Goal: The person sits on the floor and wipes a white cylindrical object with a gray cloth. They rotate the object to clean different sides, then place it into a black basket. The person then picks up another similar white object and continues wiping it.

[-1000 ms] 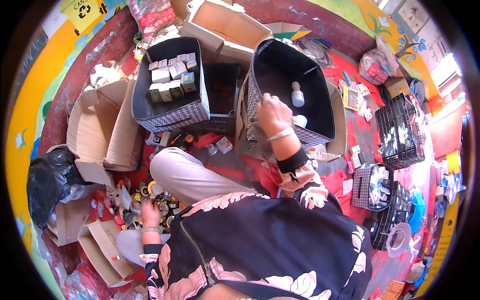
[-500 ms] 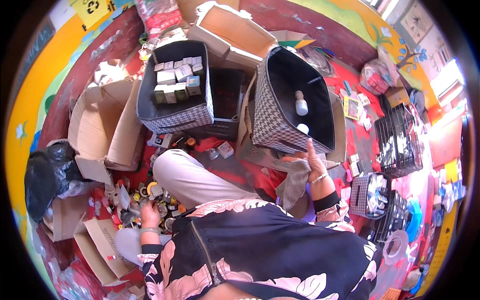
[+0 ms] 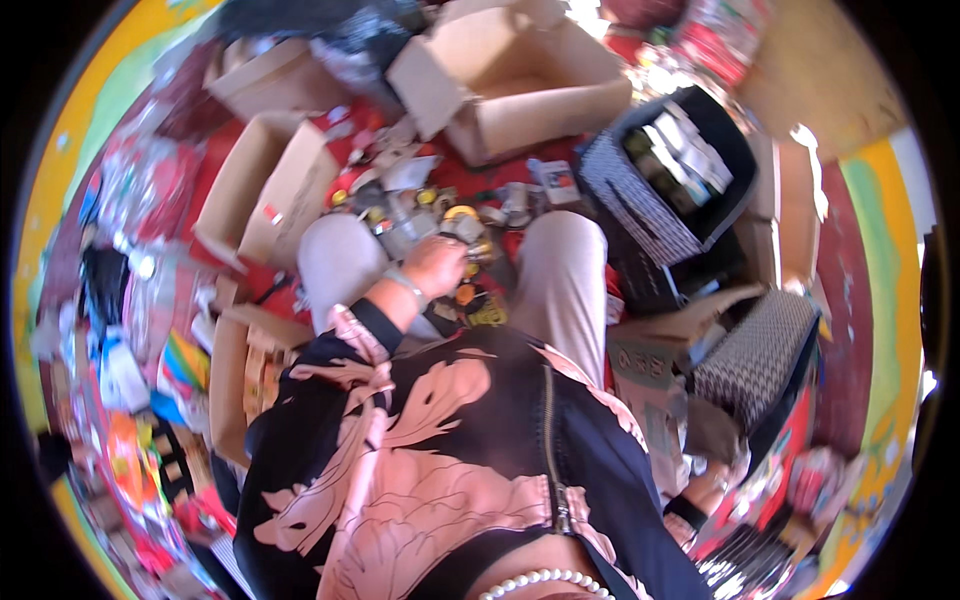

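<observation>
My left hand (image 3: pixel 436 264) reaches between my knees into a pile of small mixed items (image 3: pixel 400 215), among them round yellow-rimmed pieces and pale boxes. Its fingers are drawn together at a dark, round-looking piece, too blurred to name. At the lower right my right hand (image 3: pixel 712 485) is closed on a grey-brown cloth (image 3: pixel 714 430), partly smeared by motion. Just beyond the cloth, a houndstooth fabric bin (image 3: pixel 757 350) stands tilted, its inside mostly turned from view.
A second houndstooth bin (image 3: pixel 640 195) holds several small white boxes. Open cardboard boxes stand ahead (image 3: pixel 550 120) and at the left (image 3: pixel 265 195). Clear plastic bags (image 3: pixel 150 190) and a small carton of wooden-looking blocks (image 3: pixel 255 375) lie on my left.
My view has swung left, bringing the pile to the middle and the tilted bin to the lower right. My left hand has reached farther over the pile; the cloth stays with my right hand.
</observation>
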{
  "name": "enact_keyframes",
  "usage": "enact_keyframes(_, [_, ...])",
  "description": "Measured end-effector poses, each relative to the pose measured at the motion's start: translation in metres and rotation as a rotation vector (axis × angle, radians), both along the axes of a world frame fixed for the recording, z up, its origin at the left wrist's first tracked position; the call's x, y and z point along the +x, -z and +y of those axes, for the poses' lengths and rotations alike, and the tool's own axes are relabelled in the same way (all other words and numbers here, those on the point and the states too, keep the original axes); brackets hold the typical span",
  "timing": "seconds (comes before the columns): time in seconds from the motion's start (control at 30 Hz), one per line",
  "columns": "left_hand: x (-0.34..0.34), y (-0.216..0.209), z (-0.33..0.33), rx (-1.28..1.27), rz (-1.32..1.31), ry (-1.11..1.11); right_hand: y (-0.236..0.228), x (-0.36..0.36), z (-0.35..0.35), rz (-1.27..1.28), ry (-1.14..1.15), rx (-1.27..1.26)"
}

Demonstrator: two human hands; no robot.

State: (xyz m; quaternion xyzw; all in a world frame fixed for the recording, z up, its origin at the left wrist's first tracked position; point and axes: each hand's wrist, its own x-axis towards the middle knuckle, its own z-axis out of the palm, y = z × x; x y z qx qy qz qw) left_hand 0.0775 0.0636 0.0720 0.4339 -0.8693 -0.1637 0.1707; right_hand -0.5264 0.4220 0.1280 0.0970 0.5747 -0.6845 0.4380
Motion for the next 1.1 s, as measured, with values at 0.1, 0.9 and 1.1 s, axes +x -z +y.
enact_keyframes(0.1, [0.001, 0.002, 0.018, 0.050, -0.046, 0.007, 0.015, 0.006, -0.011, 0.043, 0.030, 0.067])
enact_keyframes(0.9, [0.061, -0.030, 0.067, 0.403, 0.073, -0.142, -0.182, 0.312, -0.286, 0.549, -0.724, -0.838])
enact_keyframes(1.1, [0.017, -0.061, 0.068, 0.843, 1.309, -0.302, -0.117, 0.425, -0.342, 0.482, -1.359, -0.649])
